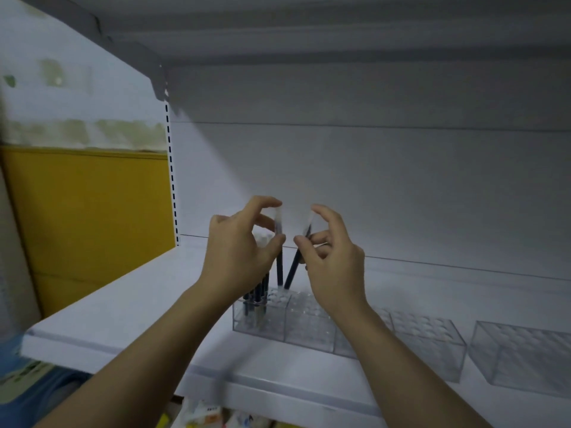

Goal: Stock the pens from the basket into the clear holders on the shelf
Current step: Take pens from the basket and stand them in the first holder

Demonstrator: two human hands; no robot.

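On the white shelf (123, 304) we count five clear holders in a row, the third mostly behind the right forearm. The leftmost holder (262, 322) sits directly under both hands. The left hand (241, 251) is curled, its thumb and fingers (265, 201) pinching one dark pen (280, 268) that stands upright. The right hand (333, 264) is also curled and pinches a second pen (293, 270), which tilts so that its lower end leans toward the first. Both pens reach down from the fingertips to the back of the leftmost holder's top; we cannot tell whether their ends are in its holes. A cluster of dark pens (256, 296) already stands in that holder's left side, at least four, partly hidden by the left hand.
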